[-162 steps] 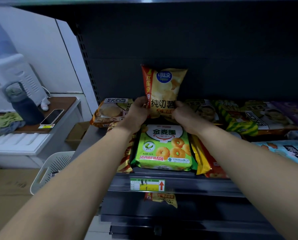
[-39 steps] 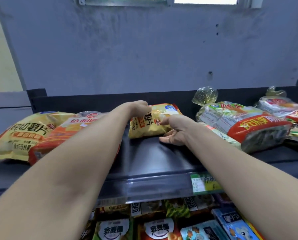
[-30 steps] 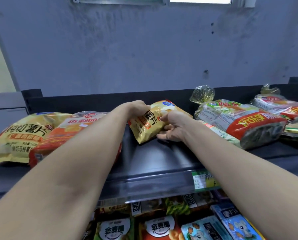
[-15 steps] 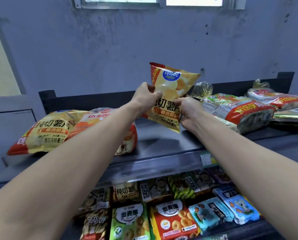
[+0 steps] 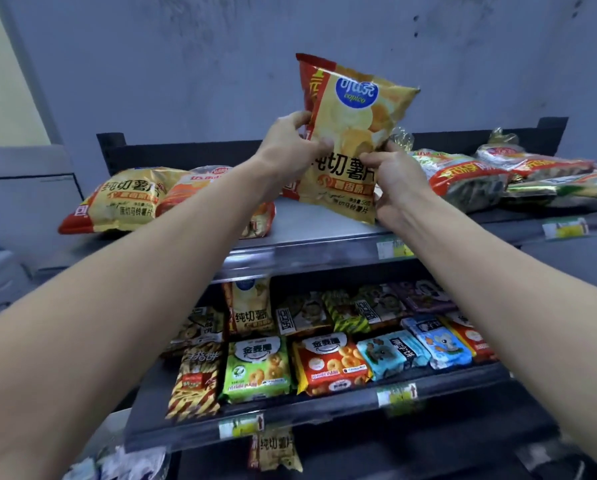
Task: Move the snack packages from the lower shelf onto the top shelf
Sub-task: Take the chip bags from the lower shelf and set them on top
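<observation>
**Chip bag held upright over the top shelf**

I see the top shelf [image 5: 311, 233] running across the middle of the head view, with the lower shelf [image 5: 325, 407] beneath it. On the top shelf's left end a yellow chip pack [image 5: 124, 199] lies flat, and an orange pack [image 5: 193, 188] is just beside it. Clear-wrapped red-labelled packs [image 5: 463, 174] lie toward the right end.

The chip bag [image 5: 352, 109] is up in both hands over the middle of the top shelf, near its front edge. Its long axis stands close to upright — top seam up and tipped a little to the right, printed face toward me. Its bottom corner hangs low over the shelf surface; I cannot tell whether it touches.

The left hand [image 5: 290, 147] pinches the bag's left edge at mid-height, fingers curled onto the front. The right hand [image 5: 397, 178] grips the lower right edge the same way.

On the lower shelf — along its front edge — a green ring-snack pack [image 5: 257, 367] lies just beside a red one [image 5: 330, 362].
</observation>
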